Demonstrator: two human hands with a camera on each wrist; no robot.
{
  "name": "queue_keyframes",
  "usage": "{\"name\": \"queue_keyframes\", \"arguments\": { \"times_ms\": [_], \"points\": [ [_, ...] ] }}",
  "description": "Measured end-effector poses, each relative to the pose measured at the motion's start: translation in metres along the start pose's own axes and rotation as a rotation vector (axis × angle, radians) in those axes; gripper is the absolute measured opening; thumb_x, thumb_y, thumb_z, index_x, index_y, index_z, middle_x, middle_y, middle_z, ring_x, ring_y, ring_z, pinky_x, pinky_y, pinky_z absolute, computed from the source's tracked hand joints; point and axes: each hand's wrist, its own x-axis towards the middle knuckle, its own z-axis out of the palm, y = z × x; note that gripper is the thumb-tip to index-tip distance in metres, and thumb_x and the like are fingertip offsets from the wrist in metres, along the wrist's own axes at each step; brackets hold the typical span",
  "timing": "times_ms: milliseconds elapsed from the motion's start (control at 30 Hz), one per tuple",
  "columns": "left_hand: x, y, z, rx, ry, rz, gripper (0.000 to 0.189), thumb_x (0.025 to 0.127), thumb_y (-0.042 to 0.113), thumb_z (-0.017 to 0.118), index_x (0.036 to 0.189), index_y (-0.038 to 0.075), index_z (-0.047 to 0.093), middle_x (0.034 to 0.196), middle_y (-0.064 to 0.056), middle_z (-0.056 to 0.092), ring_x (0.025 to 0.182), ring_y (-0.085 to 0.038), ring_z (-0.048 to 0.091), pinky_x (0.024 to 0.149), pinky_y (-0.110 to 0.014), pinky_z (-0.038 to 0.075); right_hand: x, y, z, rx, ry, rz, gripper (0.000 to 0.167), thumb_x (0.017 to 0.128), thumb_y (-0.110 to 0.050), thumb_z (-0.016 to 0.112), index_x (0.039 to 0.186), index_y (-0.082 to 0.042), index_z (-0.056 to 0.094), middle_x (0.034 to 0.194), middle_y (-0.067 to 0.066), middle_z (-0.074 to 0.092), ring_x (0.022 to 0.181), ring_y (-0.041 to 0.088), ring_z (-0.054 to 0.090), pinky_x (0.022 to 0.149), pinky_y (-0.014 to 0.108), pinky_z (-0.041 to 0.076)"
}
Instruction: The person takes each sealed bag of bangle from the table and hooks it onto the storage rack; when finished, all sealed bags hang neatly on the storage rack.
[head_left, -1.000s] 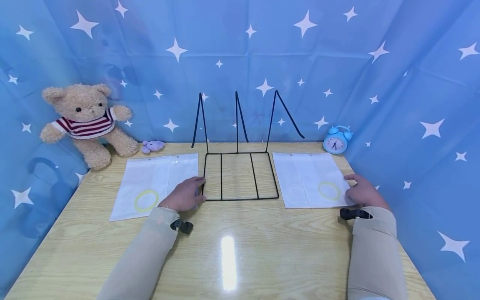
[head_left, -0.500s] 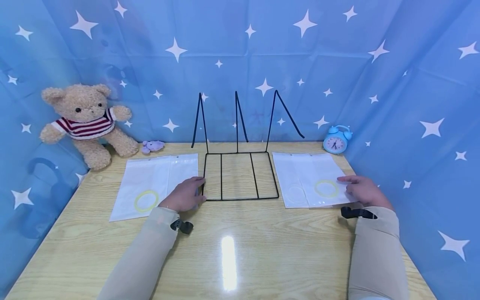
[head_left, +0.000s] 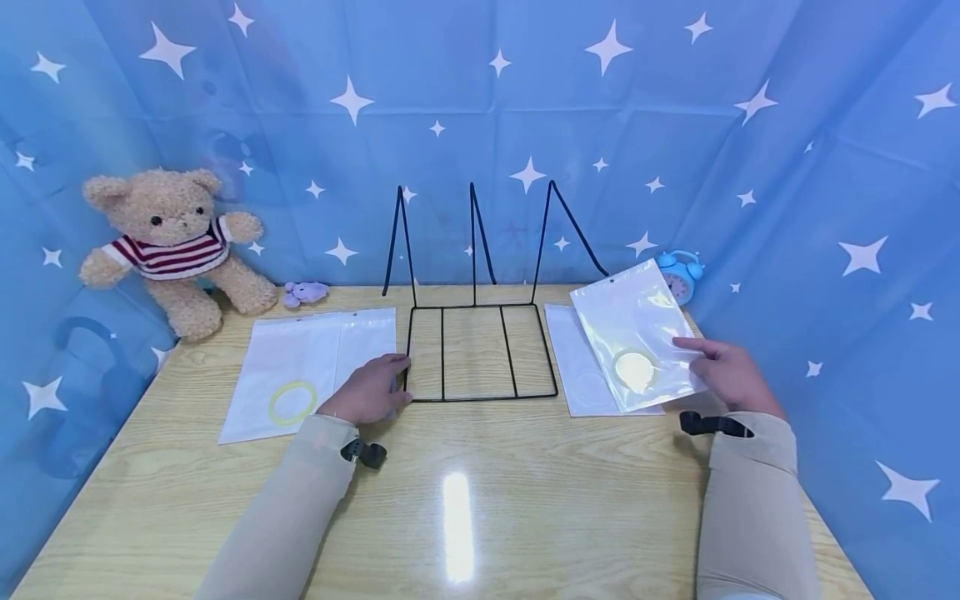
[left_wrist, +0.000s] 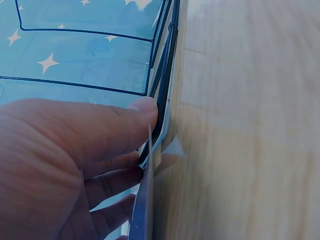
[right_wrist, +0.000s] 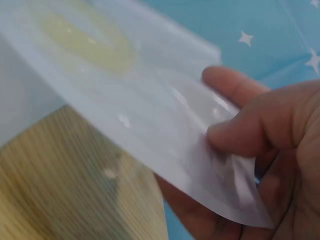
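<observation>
My left hand [head_left: 369,390] grips the left side bar of a black wire rack [head_left: 483,398], whose upright prongs rise at the back of the table. In the left wrist view the thumb presses against the black wire [left_wrist: 162,110], and a thin sheet edge runs beside the fingers. My right hand [head_left: 735,375] pinches the right edge of a white plastic bag [head_left: 637,312] with a yellow ring on it. This bag is lifted and tilted over another white bag [head_left: 588,404], which lies flat and is partly covered.
Left of the rack lie overlapping white bags [head_left: 288,354], one with a yellow ring. A teddy bear [head_left: 176,260], a small purple toy [head_left: 305,292] and a blue alarm clock [head_left: 681,283] stand along the back. Blue star-printed curtain [head_left: 450,67] surrounds the wooden table [head_left: 570,500].
My right hand first slid the top bag slightly left, then raised it, so it now tilts over the lower bag and partly hides the clock. My left hand and the rack have stayed put.
</observation>
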Motion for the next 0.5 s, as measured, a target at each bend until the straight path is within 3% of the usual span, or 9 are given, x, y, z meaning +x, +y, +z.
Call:
{"name": "queue_keyframes", "arguments": {
  "times_ms": [100, 167, 267, 333, 433, 500],
  "points": [
    [0.0007, -0.0007, 0.0005, 0.003, 0.003, 0.0, 0.069, 0.103, 0.026, 0.068, 0.16, -0.002, 0.04, 0.166, -0.023, 0.038, 0.153, -0.045, 0.035, 0.125, -0.059, 0.033, -0.0032, -0.0046, 0.0005, 0.055, 0.027, -0.017, 0.052, 0.106, -0.015, 0.046, 0.158, -0.015, 0.052, 0.145, 0.022, 0.046, 0.074, 0.026, 0.042, 0.062, 0.038, 0.04],
    [0.0009, -0.001, 0.0008, 0.0, 0.003, -0.004, 0.07, 0.103, 0.026, 0.068, 0.16, -0.002, 0.04, 0.166, -0.023, 0.038, 0.154, -0.045, 0.035, 0.125, -0.059, 0.033, -0.0047, -0.0064, 0.0003, 0.082, 0.041, -0.021, 0.051, 0.107, -0.017, 0.047, 0.158, -0.016, 0.051, 0.159, 0.019, 0.04, 0.089, 0.026, 0.045, 0.066, 0.036, 0.04],
    [0.0007, -0.001, 0.0009, -0.002, 0.001, -0.01, 0.07, 0.103, 0.026, 0.068, 0.161, -0.001, 0.04, 0.167, -0.023, 0.038, 0.154, -0.045, 0.035, 0.125, -0.059, 0.033, -0.0051, -0.0061, -0.0007, 0.11, 0.045, -0.057, 0.05, 0.109, -0.017, 0.048, 0.158, -0.014, 0.051, 0.165, 0.019, 0.036, 0.11, 0.029, 0.045, 0.07, 0.033, 0.041],
    [0.0006, -0.0007, 0.0009, -0.001, 0.001, -0.012, 0.07, 0.103, 0.026, 0.068, 0.16, -0.001, 0.04, 0.166, -0.023, 0.038, 0.154, -0.045, 0.035, 0.124, -0.059, 0.033, -0.0054, -0.0065, -0.0014, 0.117, 0.05, -0.077, 0.048, 0.11, -0.019, 0.048, 0.157, -0.014, 0.052, 0.166, 0.018, 0.035, 0.124, 0.026, 0.038, 0.077, 0.029, 0.04],
    [0.0001, -0.0004, 0.0005, 0.002, 0.001, -0.011, 0.069, 0.103, 0.026, 0.068, 0.16, -0.001, 0.04, 0.166, -0.023, 0.038, 0.154, -0.045, 0.035, 0.124, -0.06, 0.033, -0.0059, -0.0084, -0.0027, 0.128, 0.053, -0.102, 0.047, 0.11, -0.02, 0.051, 0.156, -0.012, 0.053, 0.166, 0.017, 0.037, 0.136, 0.03, 0.038, 0.083, 0.02, 0.042],
    [0.0, -0.0003, 0.0004, 0.005, 0.002, -0.007, 0.069, 0.103, 0.026, 0.068, 0.16, -0.001, 0.04, 0.166, -0.023, 0.038, 0.153, -0.045, 0.035, 0.124, -0.06, 0.033, -0.0073, -0.0099, -0.0038, 0.132, 0.058, -0.113, 0.046, 0.11, -0.022, 0.053, 0.156, -0.013, 0.054, 0.164, 0.008, 0.042, 0.141, 0.024, 0.038, 0.087, 0.014, 0.042]
  ]
}}
